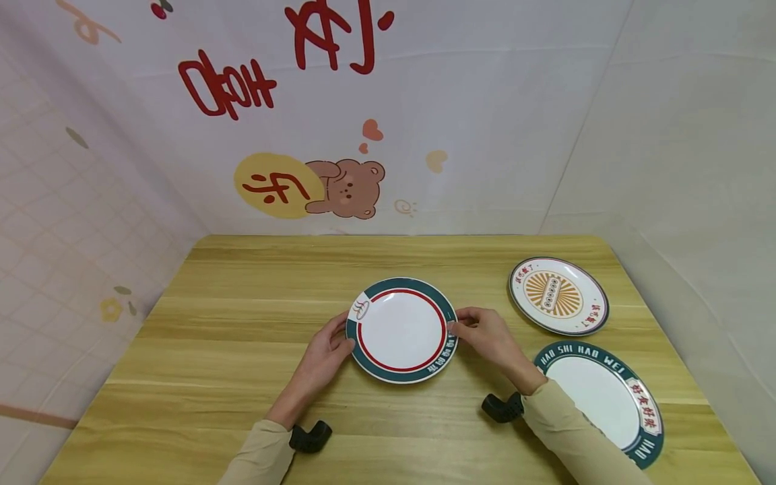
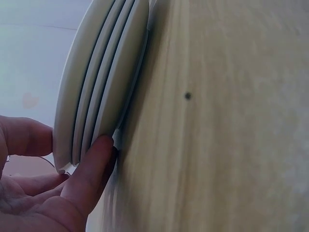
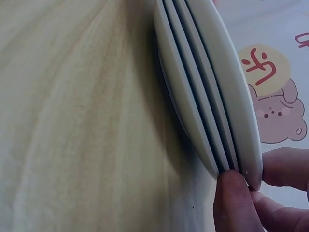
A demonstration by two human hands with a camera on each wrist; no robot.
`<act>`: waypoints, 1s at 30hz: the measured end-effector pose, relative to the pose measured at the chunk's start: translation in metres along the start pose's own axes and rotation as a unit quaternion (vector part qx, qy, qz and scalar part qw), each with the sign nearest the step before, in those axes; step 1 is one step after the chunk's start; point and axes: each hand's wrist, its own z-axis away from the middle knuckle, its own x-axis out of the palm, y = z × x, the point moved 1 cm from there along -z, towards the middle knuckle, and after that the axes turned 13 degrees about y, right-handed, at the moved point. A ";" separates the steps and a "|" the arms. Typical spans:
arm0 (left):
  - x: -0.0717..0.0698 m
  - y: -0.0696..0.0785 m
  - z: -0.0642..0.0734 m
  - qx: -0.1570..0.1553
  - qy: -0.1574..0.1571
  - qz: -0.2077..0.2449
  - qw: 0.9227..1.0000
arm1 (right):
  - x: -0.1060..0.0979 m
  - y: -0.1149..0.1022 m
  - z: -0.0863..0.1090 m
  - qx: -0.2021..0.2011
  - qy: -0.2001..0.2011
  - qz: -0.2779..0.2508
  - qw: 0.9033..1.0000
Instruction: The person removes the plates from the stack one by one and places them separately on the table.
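Observation:
A stack of several plates (image 2: 104, 67) lies at the middle of the table, its layered pale edges showing in both wrist views. The top plate (image 1: 402, 330) is white with a dark green rim and a red ring. At the stack's left edge my left hand (image 1: 324, 353) grips the rim between thumb and fingers. My right hand (image 1: 488, 335) holds the opposite edge the same way, with a fingertip on the green rim. From the right wrist view, the fingers (image 3: 287, 166) and thumb press against the stacked edges. The stack's underside is hidden in the head view.
A white plate with an orange sunburst (image 1: 553, 296) lies at the back right of the wooden table (image 1: 242, 283). In front of it, a larger green-rimmed plate (image 1: 597, 394) is partly covered by the right sleeve. A printed curtain (image 1: 485, 101) stands behind the table.

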 end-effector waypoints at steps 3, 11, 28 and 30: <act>-0.001 0.000 0.002 0.000 0.001 0.004 1.000 | 0.000 -0.001 0.000 0.007 -0.003 -0.006 1.000; -0.002 0.001 0.007 -0.005 -0.001 0.013 1.000 | -0.001 -0.002 0.001 0.022 -0.006 -0.015 1.000; -0.001 -0.005 0.005 -0.010 0.007 0.019 1.000 | -0.007 0.003 0.000 0.049 -0.025 -0.115 0.992; -0.001 -0.006 0.005 -0.012 0.006 0.025 1.000 | -0.007 0.004 -0.002 0.060 -0.028 -0.127 0.990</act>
